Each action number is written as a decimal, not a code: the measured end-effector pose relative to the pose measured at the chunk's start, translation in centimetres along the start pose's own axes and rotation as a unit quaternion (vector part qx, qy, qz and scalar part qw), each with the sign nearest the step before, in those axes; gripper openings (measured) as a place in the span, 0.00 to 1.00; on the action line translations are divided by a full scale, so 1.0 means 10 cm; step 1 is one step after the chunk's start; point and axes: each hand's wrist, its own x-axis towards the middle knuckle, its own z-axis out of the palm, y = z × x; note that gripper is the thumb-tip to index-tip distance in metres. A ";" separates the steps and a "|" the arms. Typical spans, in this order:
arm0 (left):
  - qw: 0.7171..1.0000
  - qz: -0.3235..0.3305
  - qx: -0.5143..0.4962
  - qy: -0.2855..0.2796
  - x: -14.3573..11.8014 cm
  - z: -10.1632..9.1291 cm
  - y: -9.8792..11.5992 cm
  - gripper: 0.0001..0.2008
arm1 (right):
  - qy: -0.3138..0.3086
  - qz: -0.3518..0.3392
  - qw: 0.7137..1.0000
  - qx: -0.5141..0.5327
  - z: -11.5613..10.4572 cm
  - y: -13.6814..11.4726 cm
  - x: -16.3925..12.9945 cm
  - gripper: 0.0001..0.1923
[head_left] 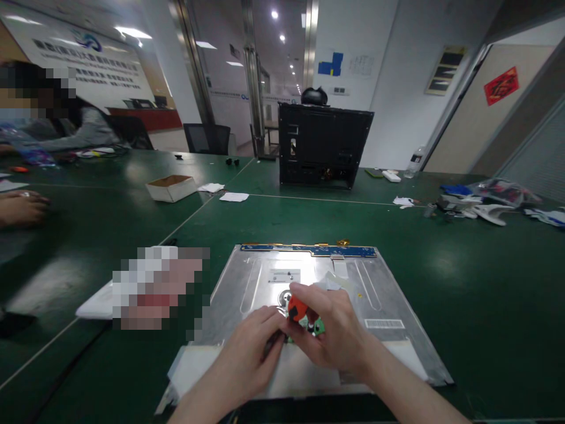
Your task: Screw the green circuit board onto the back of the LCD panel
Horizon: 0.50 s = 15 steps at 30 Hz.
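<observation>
A silver metal display panel (388, 353) lies flat before me, with a blue circuit strip (273, 249) along its far edge. My right hand (338, 327) grips a screwdriver with an orange and black handle (296, 308); its tip is hidden. Below that handle, partly covered by my fingers, is a small green circuit board (318, 325). My left hand (253, 338) is closed close to the board, touching or almost touching my right fingertips. What its fingers pinch is hidden. A round silver part (284, 298) shows just beyond my fingertips.
A black monitor housing (324, 144) stands upright farther back. An open cardboard box (172, 189) and white papers (233, 197) lie left of it. At right are a water bottle (414, 163) and a cluttered pile (479, 206). A person (88, 126) sits at far left; another hand (22, 208) rests nearby.
</observation>
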 end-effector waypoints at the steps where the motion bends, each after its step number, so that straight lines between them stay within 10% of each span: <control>1: 1.000 0.000 0.000 -0.001 0.00 0.00 0.00 0.10 | -0.001 -0.001 1.000 0.000 0.00 0.00 0.00 0.23; 15: 0.999 -0.018 -0.019 -0.021 0.02 -0.05 0.05 0.12 | -0.006 -0.003 1.000 0.019 -0.05 -0.03 0.03 0.28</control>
